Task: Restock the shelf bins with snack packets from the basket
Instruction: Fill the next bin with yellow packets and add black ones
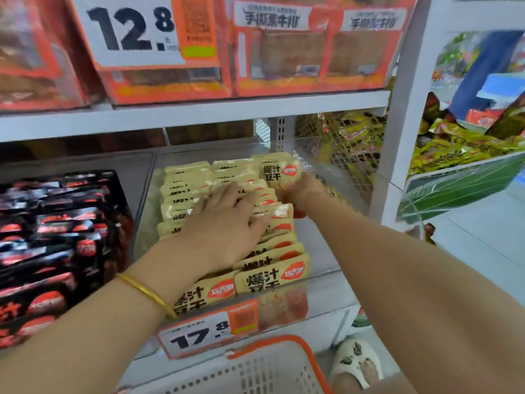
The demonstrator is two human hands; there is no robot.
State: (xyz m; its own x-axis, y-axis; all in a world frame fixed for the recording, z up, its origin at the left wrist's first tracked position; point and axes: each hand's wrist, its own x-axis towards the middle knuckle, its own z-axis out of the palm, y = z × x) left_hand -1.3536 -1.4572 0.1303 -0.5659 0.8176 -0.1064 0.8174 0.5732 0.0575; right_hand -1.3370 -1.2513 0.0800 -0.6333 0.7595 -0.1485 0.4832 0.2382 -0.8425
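Observation:
A clear shelf bin (pixel 321 291) on the lower shelf holds rows of beige snack packets (pixel 267 277) with black characters and red logos. My left hand (pixel 224 220) lies flat on the packets in the middle of the bin, fingers spread. My right hand (pixel 301 191) reaches to the back right of the bin and grips an upright beige packet (pixel 279 172) there. A white basket with an orange rim (pixel 272 362) sits below the shelf at the bottom of the view; its inside is mostly out of sight.
Black and red packets (pixel 56 237) fill the bin to the left. Orange boxes (pixel 306 52) stand on the shelf above, close over my hands. A white shelf post (pixel 403 123) stands at right, with yellow-green packets (pixel 454 149) beyond. A slippered foot (pixel 355 362) is beside the basket.

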